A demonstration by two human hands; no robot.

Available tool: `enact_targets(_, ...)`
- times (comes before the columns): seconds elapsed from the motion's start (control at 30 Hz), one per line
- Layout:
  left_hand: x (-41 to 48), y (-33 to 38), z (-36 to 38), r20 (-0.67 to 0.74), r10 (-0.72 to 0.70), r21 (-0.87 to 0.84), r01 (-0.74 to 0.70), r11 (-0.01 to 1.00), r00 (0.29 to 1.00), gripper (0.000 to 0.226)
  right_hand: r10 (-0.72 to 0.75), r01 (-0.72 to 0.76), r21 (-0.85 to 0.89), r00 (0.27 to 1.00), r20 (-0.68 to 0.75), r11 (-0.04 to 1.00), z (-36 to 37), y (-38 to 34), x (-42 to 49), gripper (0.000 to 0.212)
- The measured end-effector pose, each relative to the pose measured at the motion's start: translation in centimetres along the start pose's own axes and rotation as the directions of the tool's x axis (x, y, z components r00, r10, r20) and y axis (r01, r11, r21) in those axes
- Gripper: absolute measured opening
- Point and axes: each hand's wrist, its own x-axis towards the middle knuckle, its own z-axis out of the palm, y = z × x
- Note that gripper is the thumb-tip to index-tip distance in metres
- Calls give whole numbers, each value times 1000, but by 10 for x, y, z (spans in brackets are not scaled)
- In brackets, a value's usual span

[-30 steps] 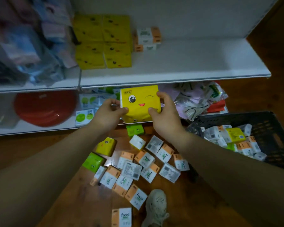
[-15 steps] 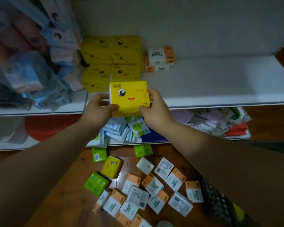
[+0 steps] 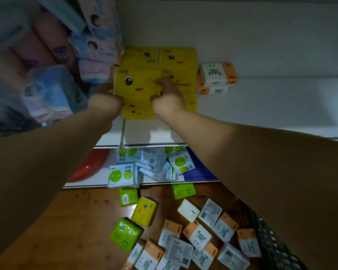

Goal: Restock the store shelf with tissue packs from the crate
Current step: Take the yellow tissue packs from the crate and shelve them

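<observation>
While I clasp the yellow pack (image 3: 138,84) by its sides, left hand (image 3: 105,100) and right hand (image 3: 168,94) both curled round it, I judge this the placing step. The pack hangs over the front of the yellow stack (image 3: 176,59) on the shelf (image 3: 261,106); whether it rests there I cannot tell. Next I should set it square, press it flush, then let go. Right of my grip stand two Facial packs (image 3: 217,75). Far below and right, the crate (image 3: 271,240) shows only a mesh corner, its contents hidden. Directly below, loose packs (image 3: 199,234) litter the floor.
</observation>
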Motion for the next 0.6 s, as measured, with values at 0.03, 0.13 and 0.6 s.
enact_targets(0.03,3,-1,-2,16,-20,0,20,1000,1000,42,11,-10,-22,1000,25,1000,4,-3,3,47)
enact_targets(0.13,14,-3,-5,146,-40,-19,43,999,988,29,52,-48,-39,994,99,998,13,-9,9,56)
enact_targets(0.6,-59,16,4,362,56,305,-175,936,931,66,250,-254,-126,967,-43,959,-62,47,-96,49)
